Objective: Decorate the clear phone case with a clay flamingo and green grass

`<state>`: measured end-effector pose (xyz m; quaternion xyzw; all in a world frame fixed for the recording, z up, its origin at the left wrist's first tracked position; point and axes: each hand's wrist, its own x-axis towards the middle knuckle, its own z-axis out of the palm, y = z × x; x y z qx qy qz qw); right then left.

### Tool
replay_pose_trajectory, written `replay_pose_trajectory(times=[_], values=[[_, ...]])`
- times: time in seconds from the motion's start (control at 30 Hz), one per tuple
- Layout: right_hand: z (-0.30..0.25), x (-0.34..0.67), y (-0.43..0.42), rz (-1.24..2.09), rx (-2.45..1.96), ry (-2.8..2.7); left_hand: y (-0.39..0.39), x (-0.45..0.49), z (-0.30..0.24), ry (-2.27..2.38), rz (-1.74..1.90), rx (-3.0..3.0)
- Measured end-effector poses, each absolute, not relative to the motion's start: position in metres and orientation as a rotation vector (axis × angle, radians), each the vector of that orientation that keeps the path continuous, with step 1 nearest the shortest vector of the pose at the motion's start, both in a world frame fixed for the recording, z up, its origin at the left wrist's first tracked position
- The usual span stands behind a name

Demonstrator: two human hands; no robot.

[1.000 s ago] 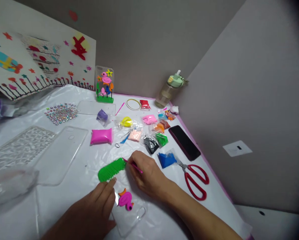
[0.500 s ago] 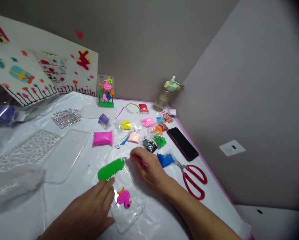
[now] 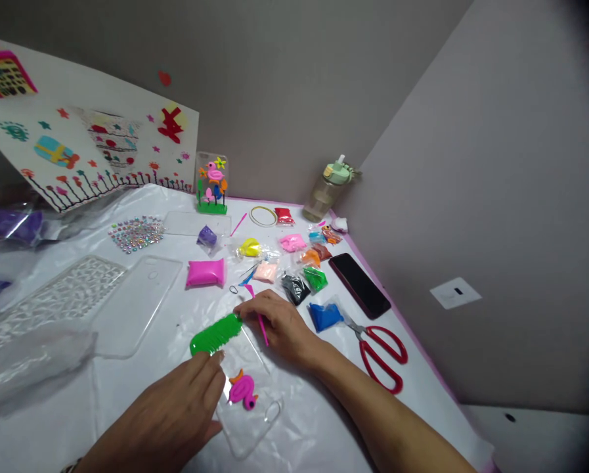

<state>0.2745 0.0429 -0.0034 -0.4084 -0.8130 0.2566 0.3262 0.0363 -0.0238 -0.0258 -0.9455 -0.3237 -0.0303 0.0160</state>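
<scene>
A clear phone case (image 3: 245, 430) lies on the white table cover, its camera hole toward me. Green clay (image 3: 215, 334) with a fringed edge covers its far end, and a pink clay duck (image 3: 242, 389) sits nearer me. My left hand (image 3: 180, 401) grips the case's left edge, fingers together just below the green clay. In my right hand (image 3: 269, 322) a thin pink modelling tool (image 3: 261, 322) is held across the fingers. The fingertips of that hand touch the right end of the green clay.
Packets of coloured clay, like the pink packet (image 3: 205, 272) and blue packet (image 3: 326, 316), lie beyond my hands. Red-handled scissors (image 3: 383, 358) and a phone (image 3: 360, 284) are at right. Other clear cases (image 3: 136, 305) lie left. A bottle (image 3: 326, 190) and a decorated case (image 3: 212, 184) stand behind.
My right hand has moved slightly left onto the green clay's end, and the pink tool has swung more upright in its fingers. My left hand stays on the case.
</scene>
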Motion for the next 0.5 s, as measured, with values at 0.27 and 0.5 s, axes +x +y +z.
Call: replay_pose_trajectory(times=[0.27, 0.5], values=[[0.000, 0.275, 0.044, 0.668, -1.083, -2.163, -0.023, 0.040, -0.020, -1.057, -0.005, -2.976], [0.001, 0.275, 0.044, 0.670, -1.079, -2.171, -0.017, 0.045, -0.001, -0.959, 0.076, -2.955]])
